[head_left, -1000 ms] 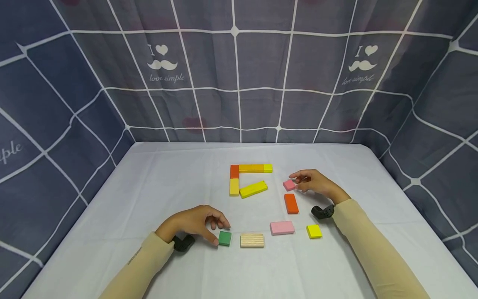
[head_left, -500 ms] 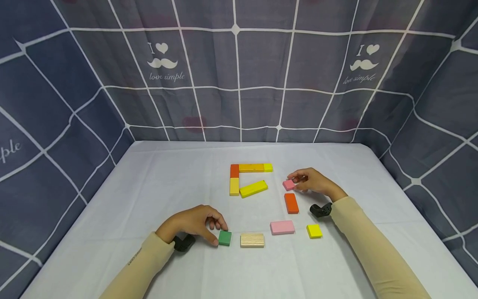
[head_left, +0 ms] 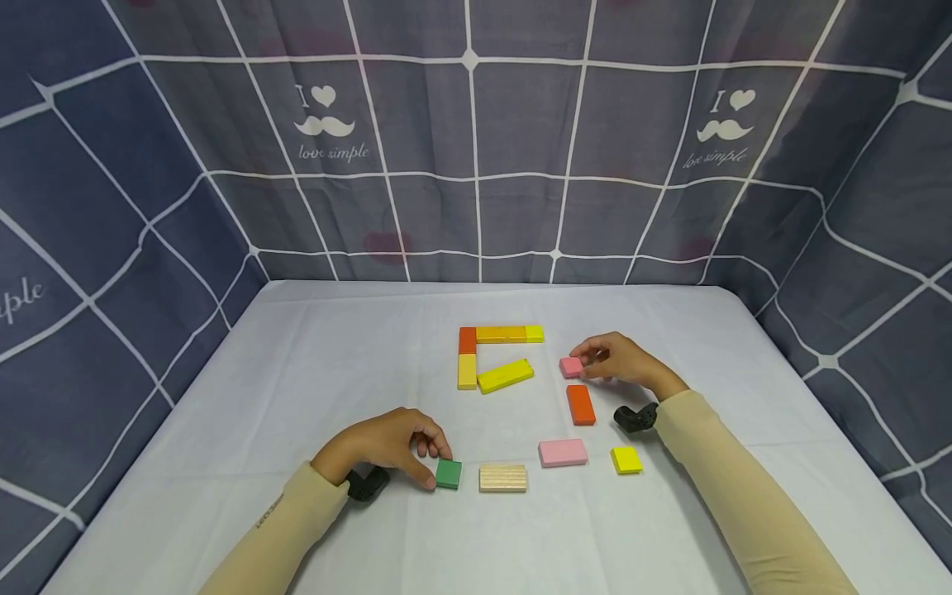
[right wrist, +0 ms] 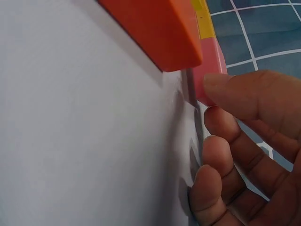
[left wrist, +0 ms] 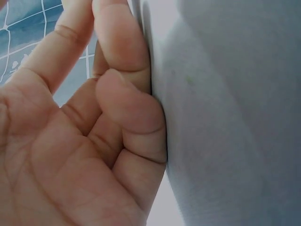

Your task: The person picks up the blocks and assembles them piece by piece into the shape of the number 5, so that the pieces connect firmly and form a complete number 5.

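In the head view, the right hand (head_left: 621, 361) pinches a small pink block (head_left: 570, 368) just behind an orange block (head_left: 580, 405). The right wrist view shows the thumb against the pink block (right wrist: 210, 63), beside the orange block (right wrist: 162, 33). At the front left, the left hand (head_left: 387, 445) has thumb and forefinger at the edges of a green square block (head_left: 449, 473), resting on the cloth. The left wrist view shows that hand's (left wrist: 70, 155) curled outer fingers against the cloth; the green block is hidden there.
A yellow bar (head_left: 505, 376) lies slanted beside an L-shaped row with an orange corner block (head_left: 467, 340). Nearer the front are a ribbed wooden block (head_left: 502, 478), a larger pink block (head_left: 563, 453) and a yellow square (head_left: 626, 460). Patterned curtains stand behind the white table (head_left: 357, 347).
The right hand and the small pink block have shifted slightly left, and the block has straightened. The left forefinger has come down to the green block, which has hardly moved.
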Tool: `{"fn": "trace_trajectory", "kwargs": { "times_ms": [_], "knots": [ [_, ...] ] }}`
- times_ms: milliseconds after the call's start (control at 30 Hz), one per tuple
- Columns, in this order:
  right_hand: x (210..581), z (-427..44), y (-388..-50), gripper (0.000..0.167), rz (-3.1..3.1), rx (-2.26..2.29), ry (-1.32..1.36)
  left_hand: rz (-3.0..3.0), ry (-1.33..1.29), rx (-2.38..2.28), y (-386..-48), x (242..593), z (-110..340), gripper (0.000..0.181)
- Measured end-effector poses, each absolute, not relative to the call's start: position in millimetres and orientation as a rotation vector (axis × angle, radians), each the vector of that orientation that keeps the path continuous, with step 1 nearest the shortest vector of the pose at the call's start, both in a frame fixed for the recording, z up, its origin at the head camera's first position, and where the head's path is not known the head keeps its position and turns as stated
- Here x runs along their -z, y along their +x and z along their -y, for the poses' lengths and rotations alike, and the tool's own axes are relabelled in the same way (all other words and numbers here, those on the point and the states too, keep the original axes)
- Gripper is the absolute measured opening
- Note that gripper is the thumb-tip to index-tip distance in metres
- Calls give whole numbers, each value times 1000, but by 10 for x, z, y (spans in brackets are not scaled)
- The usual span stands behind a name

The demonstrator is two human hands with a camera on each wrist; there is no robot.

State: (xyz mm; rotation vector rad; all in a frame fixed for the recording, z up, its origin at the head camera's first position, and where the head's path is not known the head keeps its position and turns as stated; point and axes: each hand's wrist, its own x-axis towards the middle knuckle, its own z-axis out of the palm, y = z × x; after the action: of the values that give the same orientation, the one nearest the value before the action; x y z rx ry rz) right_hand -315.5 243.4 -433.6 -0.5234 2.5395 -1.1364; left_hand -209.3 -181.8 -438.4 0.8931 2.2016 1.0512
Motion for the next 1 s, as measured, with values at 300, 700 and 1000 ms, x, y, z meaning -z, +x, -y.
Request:
{"fn": "trace_trajectory", "kwargs": {
  "times_ms": [300, 700, 1000],
  "knots": [
    [4298, -2333, -3176, 34, -2535, 1115, -544, -2215, 884, -1049, -2085, 4382, 1813, 28],
    [4240, -2180, -3196, 34, -2500, 1083, -510, -2210, 885, -1059, -2086, 4381, 1823, 28],
    [4250, -2090, -3204, 32, -2497, 1050, -524, -2210, 869, -1062, -2066, 4358, 1810, 27]
  ]
}}
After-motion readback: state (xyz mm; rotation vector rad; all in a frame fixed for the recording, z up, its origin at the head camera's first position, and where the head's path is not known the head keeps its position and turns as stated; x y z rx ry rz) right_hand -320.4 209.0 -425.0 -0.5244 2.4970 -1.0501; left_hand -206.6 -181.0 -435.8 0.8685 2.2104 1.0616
